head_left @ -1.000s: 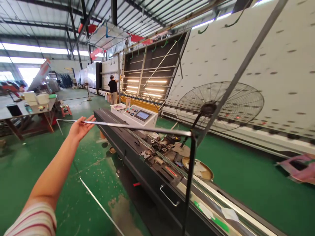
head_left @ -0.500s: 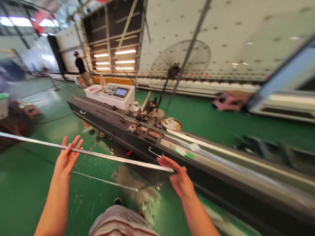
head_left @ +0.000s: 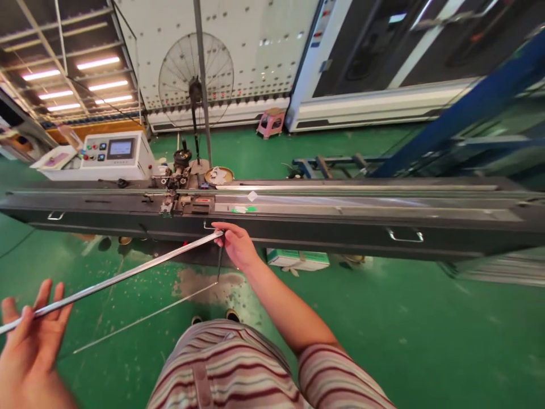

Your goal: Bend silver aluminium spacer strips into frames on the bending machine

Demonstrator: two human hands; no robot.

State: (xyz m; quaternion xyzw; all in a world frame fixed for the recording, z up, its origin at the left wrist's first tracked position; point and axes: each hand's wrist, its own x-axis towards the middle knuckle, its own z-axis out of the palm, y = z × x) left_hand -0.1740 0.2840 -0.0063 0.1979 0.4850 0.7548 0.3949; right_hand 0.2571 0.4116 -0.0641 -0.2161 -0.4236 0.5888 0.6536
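A long, thin silvery metal strip (head_left: pixel 140 267) slants across the lower left of the head view. My left hand (head_left: pixel 36 341) supports it near the left edge, the strip lying between thumb and spread fingers. At its other end, my right hand (head_left: pixel 236 244) pinches the strip by a dark tip. A thin dark piece runs down from beneath my right fingers to a second, thinner pale strip (head_left: pixel 147 318) lower down; how they join is hidden. Just beyond my right hand is the front of a long dark machine bench (head_left: pixel 306 233), apart from the strip.
On the bench stand a control box (head_left: pixel 121 149) with a screen and a clamp-like mechanism (head_left: pixel 172 190). Behind are a large fan (head_left: pixel 196 85), a pink stool (head_left: pixel 271 123) and a blue frame (head_left: pixel 451 108). A green-white box (head_left: pixel 298 259) lies under the bench.
The view has swung right, so the bench now runs straight across. My left hand sits lower and farther left in view; the strip now rises toward my right hand. Both hands keep hold.
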